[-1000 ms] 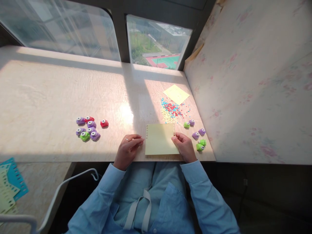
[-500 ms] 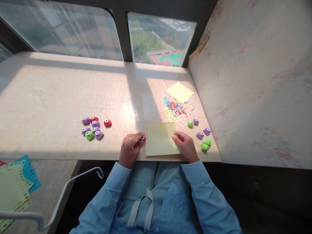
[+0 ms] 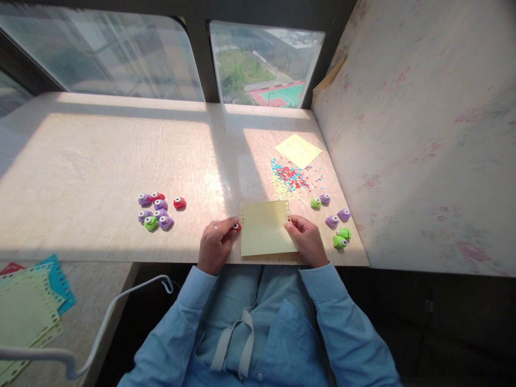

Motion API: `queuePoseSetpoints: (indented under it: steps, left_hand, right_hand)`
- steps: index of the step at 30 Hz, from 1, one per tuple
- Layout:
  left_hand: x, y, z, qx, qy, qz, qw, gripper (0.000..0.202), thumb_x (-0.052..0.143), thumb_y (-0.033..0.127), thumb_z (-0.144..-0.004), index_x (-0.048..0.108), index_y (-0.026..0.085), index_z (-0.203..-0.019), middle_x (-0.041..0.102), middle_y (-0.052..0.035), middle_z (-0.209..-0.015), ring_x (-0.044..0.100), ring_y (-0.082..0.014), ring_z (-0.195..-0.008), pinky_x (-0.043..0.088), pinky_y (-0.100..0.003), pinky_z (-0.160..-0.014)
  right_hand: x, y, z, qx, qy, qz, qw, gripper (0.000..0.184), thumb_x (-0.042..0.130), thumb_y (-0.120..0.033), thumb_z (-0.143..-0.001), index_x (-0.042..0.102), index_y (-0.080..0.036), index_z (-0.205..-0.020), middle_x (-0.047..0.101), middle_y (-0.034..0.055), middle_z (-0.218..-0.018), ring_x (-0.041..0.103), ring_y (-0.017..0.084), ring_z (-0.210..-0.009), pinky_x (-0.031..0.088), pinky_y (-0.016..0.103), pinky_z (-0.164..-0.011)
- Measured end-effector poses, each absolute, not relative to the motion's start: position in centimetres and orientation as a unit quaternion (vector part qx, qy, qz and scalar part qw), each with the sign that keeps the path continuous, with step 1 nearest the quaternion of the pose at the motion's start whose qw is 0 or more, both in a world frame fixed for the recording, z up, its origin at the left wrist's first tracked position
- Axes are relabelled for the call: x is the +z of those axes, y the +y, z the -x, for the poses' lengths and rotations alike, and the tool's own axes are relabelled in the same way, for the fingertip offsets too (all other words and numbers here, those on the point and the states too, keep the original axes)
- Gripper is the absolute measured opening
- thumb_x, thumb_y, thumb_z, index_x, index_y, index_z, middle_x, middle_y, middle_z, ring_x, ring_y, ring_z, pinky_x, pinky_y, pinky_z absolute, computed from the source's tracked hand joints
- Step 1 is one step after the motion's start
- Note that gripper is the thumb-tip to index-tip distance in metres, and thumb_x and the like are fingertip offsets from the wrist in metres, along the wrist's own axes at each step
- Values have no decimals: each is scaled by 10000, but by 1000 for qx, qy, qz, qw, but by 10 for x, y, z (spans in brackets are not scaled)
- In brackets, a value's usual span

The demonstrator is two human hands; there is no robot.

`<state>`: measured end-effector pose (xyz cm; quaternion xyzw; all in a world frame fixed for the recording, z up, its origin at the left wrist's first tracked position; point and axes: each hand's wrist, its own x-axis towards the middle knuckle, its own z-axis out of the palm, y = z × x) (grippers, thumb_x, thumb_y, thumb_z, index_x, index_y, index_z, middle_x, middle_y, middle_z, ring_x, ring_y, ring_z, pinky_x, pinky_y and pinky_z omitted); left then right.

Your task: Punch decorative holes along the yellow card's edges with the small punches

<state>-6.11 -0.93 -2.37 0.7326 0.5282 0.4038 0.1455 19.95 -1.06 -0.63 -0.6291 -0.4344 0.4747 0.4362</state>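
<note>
Near table edge, left hand: the left hand [image 3: 215,242] rests on the table [image 3: 100,150], thumb and fingers curled narrowly around a small red punch [image 3: 236,226].
Red punch: it sits at the fingertips, touching the left edge of the pale green sheet [image 3: 266,228], white dot facing up; too small to tell its long axis.
Right hand: the right hand [image 3: 307,240] pinches the sheet's right edge, thumb on top, fingers tucked beneath.
Sheet: it lies flat between both hands, its near edge level with the table edge. It looks close to square, sides square with the table; rows of punched holes run near-to-far down the left edge and the far part of the right edge.
Beside the right hand: green punches [image 3: 339,237] lie just beside it, with purple punches [image 3: 338,216] a little farther.
Left side: a cluster of punches [image 3: 155,210] and a lone red punch [image 3: 179,202] lie well apart from the left hand.
Beyond the sheet: a confetti pile [image 3: 288,178] is near its far edge, then a yellow square sheet [image 3: 298,150], turned cornerwise.
In the way: nothing lies between the hands and the sheet.
Low left: punched sheets [image 3: 28,306] are stacked on a lower surface.
Farthest: the window [image 3: 266,64].
</note>
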Motion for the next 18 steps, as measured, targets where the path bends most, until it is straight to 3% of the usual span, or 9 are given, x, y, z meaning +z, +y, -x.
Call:
queuePoseSetpoints:
  steps: [18]
  left_hand:
    - [-24,-9,61,401,528,-736,138,263,560,230,-926,723,221,-1132,776,-72,-1098,710,-229,-971,558,-401,-882]
  right_hand:
    - [-4,-10,-198,464,-432,628,452,431,692,-452,-719,759,-157,-1025,792,88,-957,721,282,-856,570,368,-740]
